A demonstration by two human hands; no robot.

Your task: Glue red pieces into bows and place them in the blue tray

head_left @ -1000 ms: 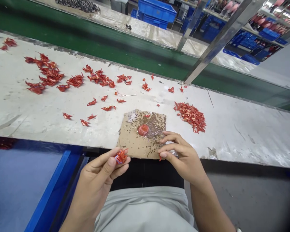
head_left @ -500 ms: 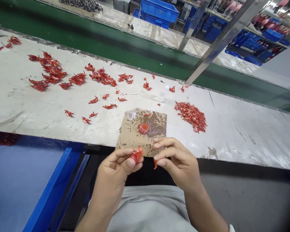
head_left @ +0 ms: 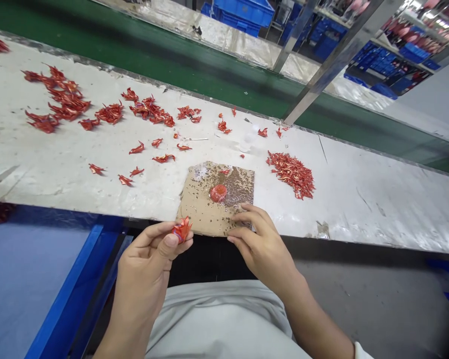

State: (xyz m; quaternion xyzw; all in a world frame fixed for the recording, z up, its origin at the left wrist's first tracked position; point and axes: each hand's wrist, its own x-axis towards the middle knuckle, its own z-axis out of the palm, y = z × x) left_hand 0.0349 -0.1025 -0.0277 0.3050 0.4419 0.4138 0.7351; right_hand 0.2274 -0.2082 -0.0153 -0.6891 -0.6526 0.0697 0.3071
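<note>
My left hand (head_left: 151,254) pinches a small glossy red, spiky plastic piece (head_left: 182,229) with a bit of purple on it, between thumb and fingertips. It is held just in front of the table edge, left of a cardboard sheet (head_left: 198,212). Over the sheet's front right corner, my right hand (head_left: 260,242) has its fingers apart, and no piece shows in it. On the cardboard sits a round red blob (head_left: 218,193), with wet-looking brown patches around it. Beyond my right hand lies a heap of small, thin red pieces (head_left: 292,174).
Larger red pieces (head_left: 69,102) lie in clusters at the left of the white table (head_left: 359,199), with several single ones nearer me. A thin stick (head_left: 196,139) lies behind the cardboard. A metal post (head_left: 322,70) rises at the back edge, beside a green belt (head_left: 134,55).
My left hand has moved left with the red piece. The small red sliver formerly in my right fingers is out of sight there; that hand has opened and moved slightly left. The view has shifted.
</note>
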